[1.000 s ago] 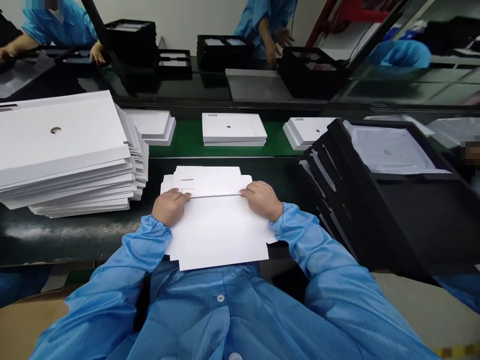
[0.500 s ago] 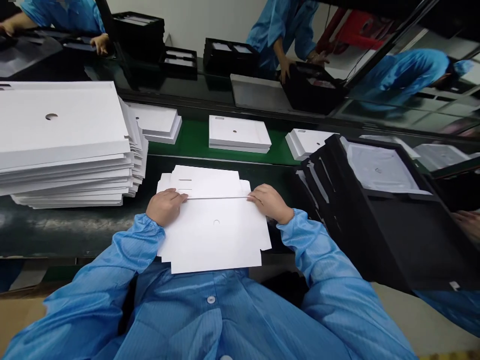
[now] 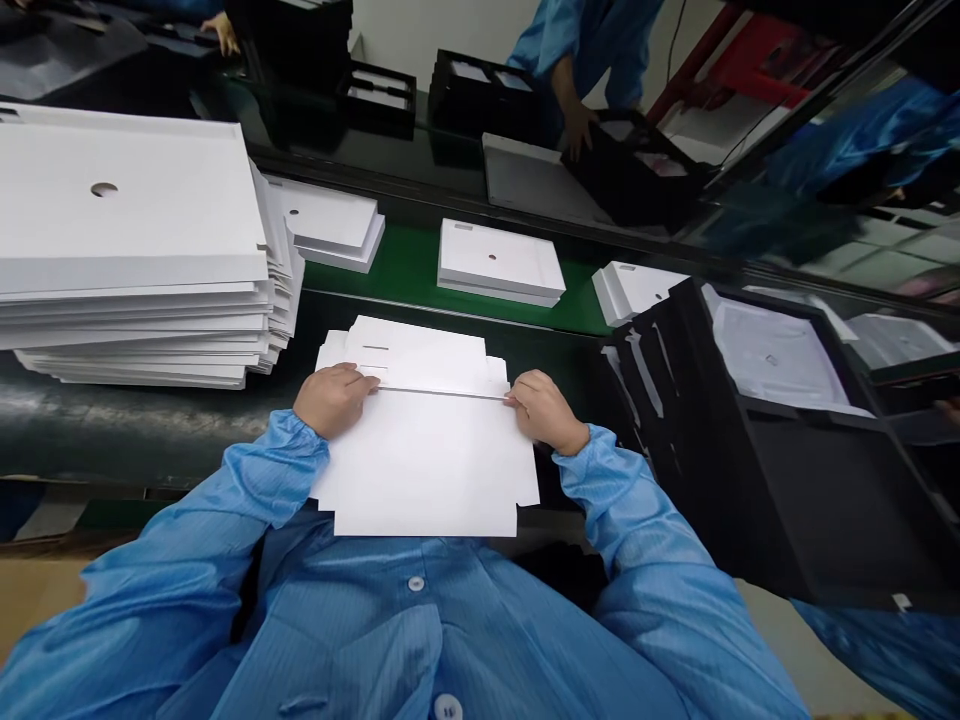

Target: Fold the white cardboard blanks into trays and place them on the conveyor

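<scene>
A flat white die-cut cardboard sheet [image 3: 435, 460] lies in front of my body, with notched corners and a crease running across its upper part. Two thin slits show in its upper left panel. At the crease's left end, my left hand [image 3: 335, 398] is closed on the sheet, thumb pointing inward. My right hand [image 3: 550, 410] pinches the sheet at the crease's right end. The fingertips under the edges are partly hidden.
A tall stack of white cardboard sheets [image 3: 135, 200] stands at left. White folded boxes [image 3: 499, 257] sit on a green belt [image 3: 409, 258] behind. Black trays [image 3: 810, 480] lean at right. Across the bench, a co-worker's hand [image 3: 579, 130] touches a black box [image 3: 637, 170].
The view has shifted slightly, so the bench items sit lower right and the stack higher. The round cut mark on the held sheet no longer shows. Both hands keep their grip at the crease.
</scene>
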A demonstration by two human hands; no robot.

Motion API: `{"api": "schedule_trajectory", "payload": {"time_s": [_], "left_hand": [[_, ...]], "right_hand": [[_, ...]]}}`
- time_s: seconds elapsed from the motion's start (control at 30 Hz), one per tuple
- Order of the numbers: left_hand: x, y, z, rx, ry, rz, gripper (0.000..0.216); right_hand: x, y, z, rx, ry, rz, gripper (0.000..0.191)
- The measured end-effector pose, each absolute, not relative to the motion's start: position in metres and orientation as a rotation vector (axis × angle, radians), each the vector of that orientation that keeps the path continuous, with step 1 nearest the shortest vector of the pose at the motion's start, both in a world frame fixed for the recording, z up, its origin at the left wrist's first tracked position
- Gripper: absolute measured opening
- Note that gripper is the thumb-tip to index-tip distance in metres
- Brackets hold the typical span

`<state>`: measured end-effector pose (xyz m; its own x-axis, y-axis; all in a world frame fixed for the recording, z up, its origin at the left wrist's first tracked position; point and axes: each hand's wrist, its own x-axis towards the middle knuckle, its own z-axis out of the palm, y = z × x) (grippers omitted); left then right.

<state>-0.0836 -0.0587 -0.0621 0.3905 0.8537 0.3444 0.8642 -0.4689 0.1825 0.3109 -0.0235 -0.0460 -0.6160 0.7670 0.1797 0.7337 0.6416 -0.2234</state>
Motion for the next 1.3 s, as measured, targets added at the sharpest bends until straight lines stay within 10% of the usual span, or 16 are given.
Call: {"api": "schedule_trajectory", "payload": {"time_s": [1.3], "left_hand": [[-0.082, -0.061, -0.052, -2.503, -1.28, -0.646, 0.023]], "right_hand": [[0.18, -0.026, -0.018, -1.139, -2.918, 0.174, 0.041]]}}
